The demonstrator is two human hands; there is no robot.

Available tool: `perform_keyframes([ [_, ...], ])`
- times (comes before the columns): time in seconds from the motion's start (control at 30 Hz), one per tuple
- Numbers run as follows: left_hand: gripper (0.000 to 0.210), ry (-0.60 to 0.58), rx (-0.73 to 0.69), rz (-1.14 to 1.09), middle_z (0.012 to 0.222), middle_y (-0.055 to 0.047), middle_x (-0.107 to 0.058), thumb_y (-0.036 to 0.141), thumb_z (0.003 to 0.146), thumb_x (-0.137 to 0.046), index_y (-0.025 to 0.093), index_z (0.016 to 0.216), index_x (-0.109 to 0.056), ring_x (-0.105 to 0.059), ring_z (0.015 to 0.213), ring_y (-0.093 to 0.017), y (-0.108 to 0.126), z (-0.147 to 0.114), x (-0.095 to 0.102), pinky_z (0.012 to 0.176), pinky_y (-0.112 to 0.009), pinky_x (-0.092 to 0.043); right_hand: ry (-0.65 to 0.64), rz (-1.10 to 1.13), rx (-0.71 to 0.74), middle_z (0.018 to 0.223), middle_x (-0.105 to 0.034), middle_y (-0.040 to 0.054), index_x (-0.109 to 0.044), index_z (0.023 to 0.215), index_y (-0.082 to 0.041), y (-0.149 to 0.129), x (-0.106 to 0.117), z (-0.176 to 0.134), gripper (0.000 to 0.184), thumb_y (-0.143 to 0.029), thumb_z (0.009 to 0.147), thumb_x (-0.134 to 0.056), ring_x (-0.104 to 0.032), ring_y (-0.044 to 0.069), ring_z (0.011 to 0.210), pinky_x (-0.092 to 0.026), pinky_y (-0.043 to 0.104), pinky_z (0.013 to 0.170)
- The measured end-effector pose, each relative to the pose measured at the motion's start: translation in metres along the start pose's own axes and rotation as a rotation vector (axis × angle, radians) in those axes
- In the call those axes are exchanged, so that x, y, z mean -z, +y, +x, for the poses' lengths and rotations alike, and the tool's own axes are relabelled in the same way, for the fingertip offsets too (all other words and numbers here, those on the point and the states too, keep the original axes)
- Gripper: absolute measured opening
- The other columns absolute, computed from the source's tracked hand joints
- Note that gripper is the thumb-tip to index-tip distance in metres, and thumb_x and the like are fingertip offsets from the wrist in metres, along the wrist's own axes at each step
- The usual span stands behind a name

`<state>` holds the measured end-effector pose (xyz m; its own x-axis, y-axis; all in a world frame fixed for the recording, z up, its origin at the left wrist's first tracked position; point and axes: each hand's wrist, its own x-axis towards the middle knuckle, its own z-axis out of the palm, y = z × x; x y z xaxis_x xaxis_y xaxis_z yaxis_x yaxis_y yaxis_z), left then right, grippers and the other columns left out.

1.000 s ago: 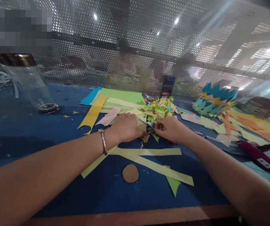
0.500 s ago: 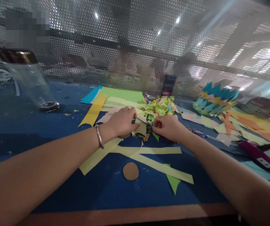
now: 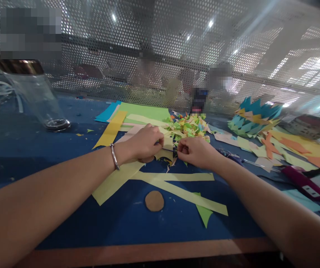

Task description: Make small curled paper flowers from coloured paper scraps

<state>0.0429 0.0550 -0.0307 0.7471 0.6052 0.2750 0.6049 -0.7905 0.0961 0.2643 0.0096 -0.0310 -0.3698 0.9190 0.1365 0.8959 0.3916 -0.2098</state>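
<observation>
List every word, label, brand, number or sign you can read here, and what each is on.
None can be read.
Purple device: two pale squares; any marking is too small to read.
Dim patterned object at the back right: too blurred to read.
Glass bottle: no lettering visible.
Pale yellow paper strips: no writing visible.

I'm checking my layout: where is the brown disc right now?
In the head view, the brown disc lies low near the middle, below the pale strips and left of the pointed green scrap.
</observation>
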Motion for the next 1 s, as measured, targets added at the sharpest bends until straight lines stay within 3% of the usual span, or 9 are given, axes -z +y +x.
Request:
perform_keyframes([
  [0.1,0.023,-0.018,0.009,-0.045,0.087,-0.008,-0.067,0.027,0.088,-0.048,0.019,0.079,-0.067,-0.059,0.091,-0.024,-0.003,-0.002,0.007,0.089,-0.038,-0.042,-0.010,-0.017,0.088,0.067,-0.061,-0.0006,-0.060,0.073,-0.019,-0.004,0.005,-0.005,0.005,-0.023,0.077,-0.059,-0.049,0.012,0.059,-0.029,0.025,0.054],
  [0.17,0.023,-0.040,0.011,-0.065,0.091,-0.009,-0.067,0.037,0.087,-0.055,0.019,0.089,-0.068,-0.059,0.094,-0.025,-0.004,-0.005,0.011,0.087,-0.037,-0.043,-0.026,0.004,0.131,0.066,-0.060,-0.0014,-0.060,0.074,-0.019,-0.006,0.009,-0.008,0.005,-0.023,0.076,-0.060,-0.048,0.011,0.058,-0.029,0.025,0.054],
  [0.27,0.047,-0.082,-0.032,-0.078,0.104,-0.010,-0.067,0.055,0.079,-0.065,0.020,0.110,-0.066,-0.058,0.104,-0.029,0.002,-0.009,0.015,0.090,-0.038,-0.043,-0.086,0.042,0.180,0.065,-0.058,-0.0024,-0.060,0.074,-0.019,-0.010,0.013,-0.014,0.002,-0.019,0.076,-0.059,-0.048,0.010,0.057,-0.030,0.024,0.054],
  [0.43,0.051,-0.149,-0.008,-0.107,0.118,-0.013,-0.067,0.053,0.090,-0.054,0.017,0.126,-0.061,-0.059,0.109,-0.028,0.017,-0.011,0.013,0.093,-0.038,-0.044,-0.198,0.028,0.248,0.065,-0.059,-0.0028,-0.059,0.075,-0.019,-0.015,0.014,-0.020,0.004,-0.015,0.074,-0.060,-0.046,0.009,0.056,-0.028,0.025,0.053],
  [0.6,0.081,-0.138,0.107,0.009,0.129,-0.021,-0.064,0.068,0.080,-0.058,0.011,0.136,-0.055,-0.054,0.121,-0.038,0.015,-0.010,0.004,0.103,-0.048,-0.039,-0.234,0.064,0.237,0.065,-0.062,-0.0025,-0.062,0.078,-0.020,-0.014,0.015,-0.020,0.004,-0.016,0.079,-0.059,-0.048,0.009,0.055,-0.030,0.024,0.054],
  [0.7,0.078,-0.141,0.080,0.023,0.127,-0.020,-0.065,0.069,0.080,-0.056,0.012,0.134,-0.057,-0.055,0.120,-0.037,0.011,-0.009,0.005,0.101,-0.047,-0.041,-0.252,0.106,0.238,0.067,-0.064,-0.0016,-0.065,0.080,-0.019,-0.012,0.017,-0.019,0.006,-0.020,0.083,-0.059,-0.051,0.010,0.056,-0.032,0.023,0.054],
  [0.9,0.071,-0.173,0.014,0.032,0.116,-0.014,-0.071,0.061,0.074,-0.063,0.022,0.133,-0.058,-0.060,0.105,-0.034,0.008,-0.007,0.014,0.079,-0.039,-0.047,-0.184,0.088,0.226,0.072,-0.065,0.0006,-0.068,0.086,-0.019,-0.007,0.017,-0.017,0.016,-0.027,0.090,-0.055,-0.054,0.012,0.060,-0.033,0.025,0.057],
  [1.0,0.058,-0.116,0.066,0.008,0.101,-0.011,-0.074,0.057,0.070,-0.067,0.024,0.118,-0.067,-0.063,0.095,-0.032,0.007,-0.006,0.011,0.072,-0.037,-0.045,-0.126,0.066,0.205,0.070,-0.063,0.0005,-0.067,0.084,-0.018,-0.003,0.017,-0.015,0.017,-0.029,0.091,-0.055,-0.053,0.012,0.060,-0.033,0.025,0.057],
])
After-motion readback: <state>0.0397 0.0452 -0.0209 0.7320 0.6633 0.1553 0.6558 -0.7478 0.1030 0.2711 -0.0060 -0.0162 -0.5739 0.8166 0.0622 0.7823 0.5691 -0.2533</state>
